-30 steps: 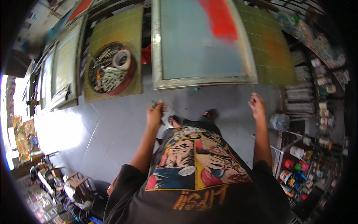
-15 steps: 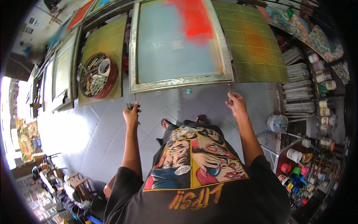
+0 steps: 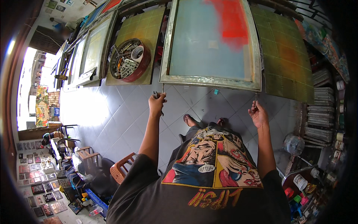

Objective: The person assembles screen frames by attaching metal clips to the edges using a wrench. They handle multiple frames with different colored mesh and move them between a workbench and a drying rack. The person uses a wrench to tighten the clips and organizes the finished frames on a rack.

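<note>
A screen-printing frame (image 3: pixel 210 81) with a silvery metal rim stands before me, its blue-grey mesh (image 3: pixel 201 48) stained red at the upper right. Thin metal bolts stick out of its near edge. Below the left bolt (image 3: pixel 163 88), my left hand (image 3: pixel 156 104) is closed around a dark spanner (image 3: pixel 155 95), with its fingertips near the bolt's end. My right hand (image 3: pixel 258 115) pinches the right bolt (image 3: pixel 256 98) between thumb and fingers, palm partly upward.
Greenish boards (image 3: pixel 283 52) flank the frame. On the left one sits a round red tin (image 3: pixel 140 71) full of tools and a tape roll. Stacked frames (image 3: pixel 319 112) and a water jug (image 3: pixel 294 144) are at right; stools (image 3: pixel 121 168) stand at lower left on the tiled floor (image 3: pixel 115 123).
My view has swung left, so the frame, tin and both hands appear farther right. Both hands stay at the two bolts, the left still with the spanner.
</note>
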{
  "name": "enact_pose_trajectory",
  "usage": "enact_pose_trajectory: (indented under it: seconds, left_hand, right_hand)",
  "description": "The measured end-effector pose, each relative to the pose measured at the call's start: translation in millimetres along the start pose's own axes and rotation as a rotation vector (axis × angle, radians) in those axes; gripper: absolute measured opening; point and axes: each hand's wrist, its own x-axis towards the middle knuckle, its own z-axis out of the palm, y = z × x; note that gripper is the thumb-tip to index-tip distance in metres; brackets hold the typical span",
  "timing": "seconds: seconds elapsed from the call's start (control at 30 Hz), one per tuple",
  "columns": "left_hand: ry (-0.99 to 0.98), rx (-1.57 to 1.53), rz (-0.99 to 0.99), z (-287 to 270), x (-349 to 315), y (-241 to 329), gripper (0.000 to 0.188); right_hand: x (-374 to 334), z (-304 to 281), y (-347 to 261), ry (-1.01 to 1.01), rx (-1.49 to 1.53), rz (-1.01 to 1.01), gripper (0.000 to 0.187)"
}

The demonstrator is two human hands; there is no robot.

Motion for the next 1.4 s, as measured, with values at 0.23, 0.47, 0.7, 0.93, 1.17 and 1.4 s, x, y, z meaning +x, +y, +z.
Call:
enact_pose_trajectory:
  seconds: [0.23,0.47,0.7,0.93,1.17,1.4]
  left_hand:
    - [-0.129,-0.304,-0.132,-4.4,12.2,-17.6,0.023]
    - [-0.337,-0.716,-0.380,-5.0,21.6,-34.0,0.029]
    - [-0.048,-0.251,-0.065,13.5,1.8,-20.8,0.027]
    - [-0.322,-0.788,-0.324,5.0,13.0,-31.9,0.025]
    - [-0.039,-0.305,-0.095,14.8,-1.6,-7.7,0.020]
    - [-0.205,-0.674,-0.288,4.2,18.6,-33.5,0.021]
  right_hand:
    - [0.3,-2.9,-1.3,0.010,-0.130,-0.060,0.017]
    - [-14.8,6.5,-7.7,-0.097,0.062,0.054,0.019]
    - [2.7,-14.8,5.1,-0.052,0.033,-0.038,0.013]
    - [-16.5,16.1,-7.9,-0.026,0.113,0.030,0.020]
    - [-5.9,2.3,-1.6,0.012,0.067,-0.009,0.018]
    - [-11.6,24.1,-8.8,0.024,0.107,0.036,0.016]
